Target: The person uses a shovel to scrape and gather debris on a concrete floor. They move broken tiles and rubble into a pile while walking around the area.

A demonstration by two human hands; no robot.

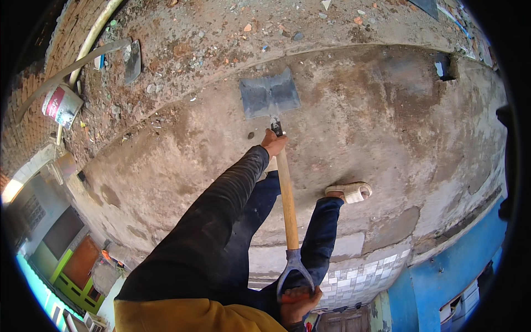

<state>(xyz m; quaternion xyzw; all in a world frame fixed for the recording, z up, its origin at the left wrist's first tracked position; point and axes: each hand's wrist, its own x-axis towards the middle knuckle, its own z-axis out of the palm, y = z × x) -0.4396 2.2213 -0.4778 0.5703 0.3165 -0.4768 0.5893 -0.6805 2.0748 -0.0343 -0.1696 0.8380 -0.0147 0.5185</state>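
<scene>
The person has both hands wrapped tight around one shovel [288, 202]. The left hand [274, 143] grips the low end of the stick, just behind the wide dark blade [269, 95]. The right hand [299, 305] grips the top end, close to the body, inside the grey forked handle [293, 261]. So the shovel lies between the two hands and pokes out past the left one, over the hard brown ground [354, 133]. I can't tell if the blade is touching the ground or held a tiny bit above it. It looks like the scooping or scraping part of the work, with the left hand aiming and the right hand ready to push. I see no big pile on the blade. The next move seems to call for the right hand to push while the left hand keeps the blade low and flat. Past the left hand, beyond the blade, there is a rough strip of dirt with little stones [191, 55]. Far off to the left of that hand are a hoe [133, 62] and a bucket [62, 106]. A foot in a pale slipper [357, 192] stands to the right of the stick, between the hands.
</scene>
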